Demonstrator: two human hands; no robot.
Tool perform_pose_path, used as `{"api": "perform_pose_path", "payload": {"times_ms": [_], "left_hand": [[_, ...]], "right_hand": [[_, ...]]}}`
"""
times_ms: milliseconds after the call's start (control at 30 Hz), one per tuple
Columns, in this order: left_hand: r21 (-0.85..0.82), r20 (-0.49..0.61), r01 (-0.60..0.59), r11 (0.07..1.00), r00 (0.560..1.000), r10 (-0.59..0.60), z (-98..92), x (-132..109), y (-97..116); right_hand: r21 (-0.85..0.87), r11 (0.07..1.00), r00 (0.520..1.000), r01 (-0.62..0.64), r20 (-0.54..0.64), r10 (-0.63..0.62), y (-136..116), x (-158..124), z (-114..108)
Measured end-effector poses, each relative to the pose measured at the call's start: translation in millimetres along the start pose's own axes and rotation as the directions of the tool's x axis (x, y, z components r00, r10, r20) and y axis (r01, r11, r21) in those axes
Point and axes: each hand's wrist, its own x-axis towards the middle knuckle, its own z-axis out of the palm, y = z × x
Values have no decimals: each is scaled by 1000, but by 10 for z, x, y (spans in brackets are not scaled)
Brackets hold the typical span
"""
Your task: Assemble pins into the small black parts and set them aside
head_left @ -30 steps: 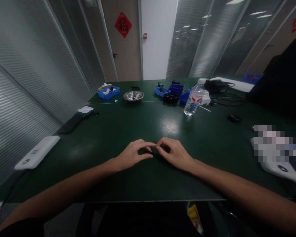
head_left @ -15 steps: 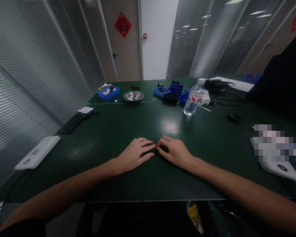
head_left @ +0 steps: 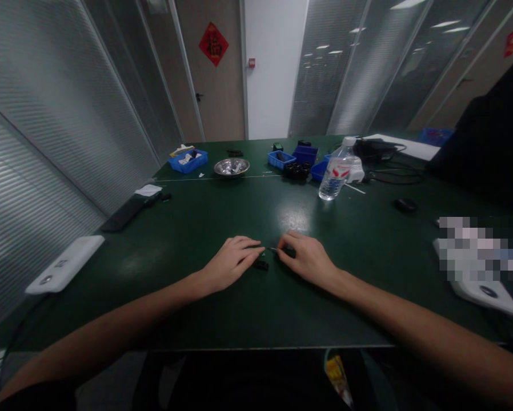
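Observation:
My right hand (head_left: pixel 307 256) is closed in a pinch near the middle of the green table. From its fingertips a thin, metallic-looking piece (head_left: pixel 272 249) points left; its kind is too small to make out. My left hand (head_left: pixel 233 261) faces it, fingers stretched out and a little apart, fingertips close to the tip of that piece. Beside the left thumb lies a small black object (head_left: pixel 261 265), partly covered by the hand. Whether the thumb touches it, I cannot tell.
A water bottle (head_left: pixel 337 170) stands beyond my right hand. Farther back are a metal bowl (head_left: pixel 231 175), a blue basket (head_left: pixel 189 165) and several blue boxes. A black mouse (head_left: pixel 405 205) lies at right, a white device (head_left: pixel 65 265) at left. The table's front edge (head_left: pixel 256 349) is near me.
My hands have drawn slightly apart, the right one moving right. The thin piece at its fingertips and the black object by my left thumb now show more clearly.

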Motion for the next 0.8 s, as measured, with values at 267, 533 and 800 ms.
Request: {"api": "perform_pose_path", "payload": {"times_ms": [267, 533, 800], "left_hand": [[155, -37, -12, 988, 999, 18, 18, -12, -143], [203, 0, -15, 979, 1000, 15, -4, -13, -122], [210, 6, -4, 978, 1000, 2, 3, -24, -136]], "right_hand": [[9, 1000, 1000, 1, 11, -2, 23, -2, 9], [12, 1000, 1000, -1, 16, 1, -3, 2, -12], [16, 1000, 1000, -3, 24, 2, 14, 4, -2]]}}
